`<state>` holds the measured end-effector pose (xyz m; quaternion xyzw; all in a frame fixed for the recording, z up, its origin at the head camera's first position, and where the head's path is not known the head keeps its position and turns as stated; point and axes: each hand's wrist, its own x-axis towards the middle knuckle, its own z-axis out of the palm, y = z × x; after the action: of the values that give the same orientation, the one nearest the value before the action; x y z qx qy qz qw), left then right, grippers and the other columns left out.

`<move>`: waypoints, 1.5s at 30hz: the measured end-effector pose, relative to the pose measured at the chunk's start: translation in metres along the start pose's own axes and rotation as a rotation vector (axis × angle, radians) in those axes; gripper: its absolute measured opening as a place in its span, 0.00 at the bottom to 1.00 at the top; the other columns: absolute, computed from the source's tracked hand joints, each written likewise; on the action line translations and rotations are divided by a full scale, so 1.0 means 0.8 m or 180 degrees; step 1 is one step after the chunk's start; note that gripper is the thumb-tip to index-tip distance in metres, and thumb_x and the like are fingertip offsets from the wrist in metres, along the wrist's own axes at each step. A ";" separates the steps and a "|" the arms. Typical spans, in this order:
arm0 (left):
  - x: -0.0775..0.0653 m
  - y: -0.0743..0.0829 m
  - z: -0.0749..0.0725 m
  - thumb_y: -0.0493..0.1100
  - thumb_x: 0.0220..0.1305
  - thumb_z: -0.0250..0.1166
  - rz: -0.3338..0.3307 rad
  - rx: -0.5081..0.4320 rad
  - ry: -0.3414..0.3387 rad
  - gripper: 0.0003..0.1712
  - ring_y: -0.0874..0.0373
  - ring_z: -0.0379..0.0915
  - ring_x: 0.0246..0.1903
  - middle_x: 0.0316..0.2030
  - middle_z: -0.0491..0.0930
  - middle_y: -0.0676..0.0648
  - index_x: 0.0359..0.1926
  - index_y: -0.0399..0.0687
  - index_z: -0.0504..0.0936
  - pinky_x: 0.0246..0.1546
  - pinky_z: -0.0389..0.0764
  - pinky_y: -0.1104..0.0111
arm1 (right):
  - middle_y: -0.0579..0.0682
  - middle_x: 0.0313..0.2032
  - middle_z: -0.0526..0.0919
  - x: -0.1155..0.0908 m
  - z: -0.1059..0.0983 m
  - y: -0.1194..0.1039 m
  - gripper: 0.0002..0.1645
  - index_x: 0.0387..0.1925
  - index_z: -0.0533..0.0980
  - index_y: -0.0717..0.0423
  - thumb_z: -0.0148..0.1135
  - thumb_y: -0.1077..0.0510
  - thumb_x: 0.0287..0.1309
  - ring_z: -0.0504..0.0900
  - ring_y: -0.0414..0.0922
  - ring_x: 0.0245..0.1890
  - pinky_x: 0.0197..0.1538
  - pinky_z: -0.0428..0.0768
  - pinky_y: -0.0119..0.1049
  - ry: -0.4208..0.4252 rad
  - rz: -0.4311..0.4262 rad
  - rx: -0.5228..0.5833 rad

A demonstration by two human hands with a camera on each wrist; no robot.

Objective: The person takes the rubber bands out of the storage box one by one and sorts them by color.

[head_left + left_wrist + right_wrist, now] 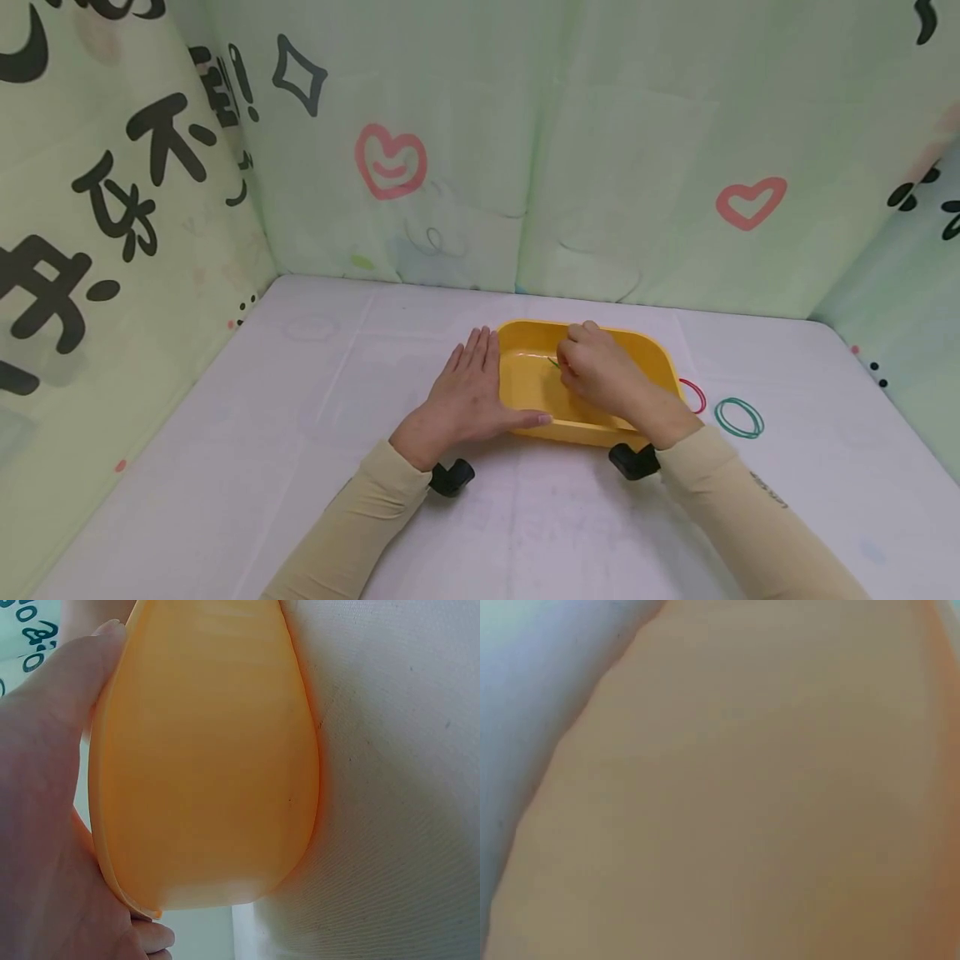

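Note:
A yellow plastic tray (521, 379) with rounded corners sits on the white-covered table. My left hand (472, 392) rests on its left end, fingers straight along the rim and thumb laid over the near edge. In the left wrist view the tray's outer wall (210, 765) fills the middle, with the hand (45, 765) against its rim. Inside the tray, my right hand (603, 367) has curled fingers pinching a thin green strand (553, 362); most of the strand is hidden by the fingers. The right wrist view shows a blurred tray surface (727, 787) up close.
Right of the tray lie a bundle of teal rings (739, 417) and a red ring (697, 395), the red one partly hidden behind the tray's end. Pale green printed curtains (600, 150) stand at the table's back and sides. A black wrist mount (452, 478) juts out under the left wrist.

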<state>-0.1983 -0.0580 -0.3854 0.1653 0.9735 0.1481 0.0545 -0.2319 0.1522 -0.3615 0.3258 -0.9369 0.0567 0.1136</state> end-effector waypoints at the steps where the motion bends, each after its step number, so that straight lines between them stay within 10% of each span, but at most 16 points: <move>1: 0.000 0.000 0.000 0.88 0.47 0.51 0.0002 0.0002 -0.0004 0.78 0.50 0.29 0.79 0.80 0.34 0.41 0.78 0.39 0.34 0.79 0.39 0.55 | 0.50 0.25 0.73 -0.001 -0.001 0.001 0.04 0.26 0.79 0.62 0.68 0.68 0.53 0.67 0.47 0.30 0.36 0.70 0.36 0.0003 0.0010 -0.0005; 45: 0.002 -0.002 0.000 0.86 0.48 0.53 0.0038 -0.0018 -0.0012 0.77 0.50 0.29 0.79 0.80 0.34 0.41 0.78 0.38 0.34 0.79 0.38 0.55 | 0.49 0.25 0.70 -0.055 -0.041 0.050 0.06 0.26 0.78 0.60 0.68 0.70 0.48 0.64 0.47 0.30 0.33 0.64 0.36 0.0367 0.0116 -0.0197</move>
<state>-0.2000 -0.0592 -0.3861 0.1712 0.9720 0.1509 0.0560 -0.2176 0.2154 -0.3419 0.3012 -0.9359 0.0484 0.1763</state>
